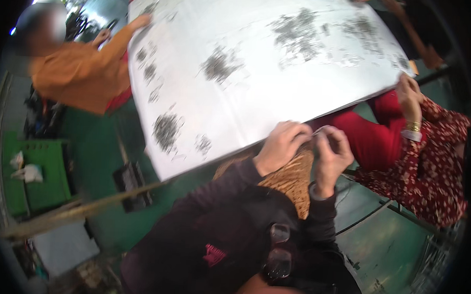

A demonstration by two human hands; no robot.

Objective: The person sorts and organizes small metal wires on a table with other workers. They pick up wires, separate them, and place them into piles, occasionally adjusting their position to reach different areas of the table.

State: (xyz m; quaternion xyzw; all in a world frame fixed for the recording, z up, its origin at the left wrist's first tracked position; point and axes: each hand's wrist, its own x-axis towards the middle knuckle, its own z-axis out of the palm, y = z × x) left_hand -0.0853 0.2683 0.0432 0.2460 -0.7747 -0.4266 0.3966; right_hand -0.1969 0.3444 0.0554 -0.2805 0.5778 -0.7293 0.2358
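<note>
My left hand (281, 148) and my right hand (333, 161) are close together just off the near edge of the white-topped table (258, 108). Both have their fingers bent into a pinch, with the fingertips almost meeting. A small thing may be between them, but it is too small and blurred to name. On the tabletop lie heaps of small, thin, dark grey pieces. One heap (166, 132) sits near the left corner, and another heap (219, 65) is further in. A large spread of pieces (298, 35) covers the far right part.
A person in an orange top (81, 77) is at the table's left side. At the right, close to me, sits a person in a red patterned top (429, 160), hands at the table edge. Another person's arm (409, 28) reaches in far right. A green bench (37, 172) stands lower left.
</note>
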